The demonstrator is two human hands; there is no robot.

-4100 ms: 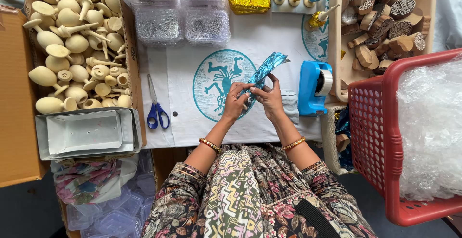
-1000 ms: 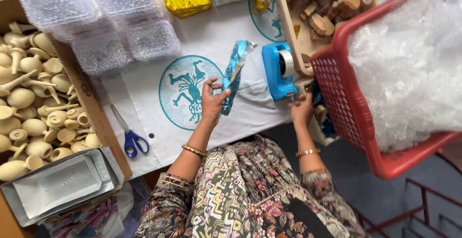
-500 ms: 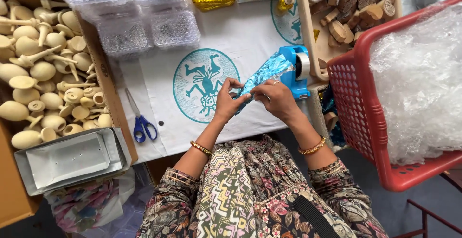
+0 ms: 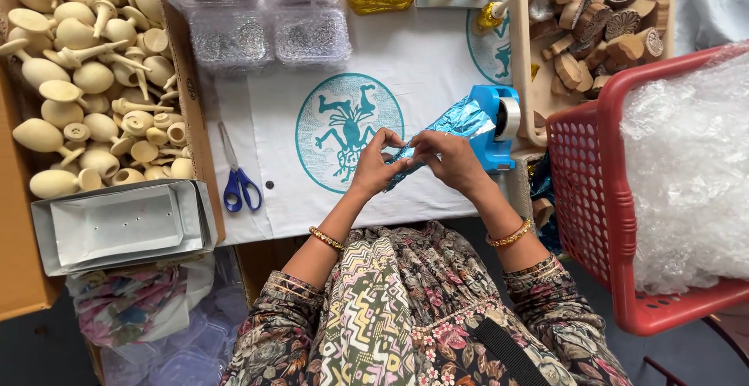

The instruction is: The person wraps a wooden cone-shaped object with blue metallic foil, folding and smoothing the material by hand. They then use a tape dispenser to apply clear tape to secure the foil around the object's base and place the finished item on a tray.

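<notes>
Pinching one blue foil wrapper [image 4: 456,124] between them, the left hand [image 4: 373,166] and right hand [image 4: 449,160] close their fingertips on its lower end above the white printed cloth [image 4: 421,66]. One blue tape dispenser [image 4: 499,124] sits just behind; one pair of blue-handled scissors [image 4: 236,174] lies left; one red basket [image 4: 593,191] stands right.

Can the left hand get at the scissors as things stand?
Probably yes, once it lets go. The left hand is pinching the blue foil together with the right hand. The scissors lie flat on the white cloth just to its left, with nothing between them.
</notes>
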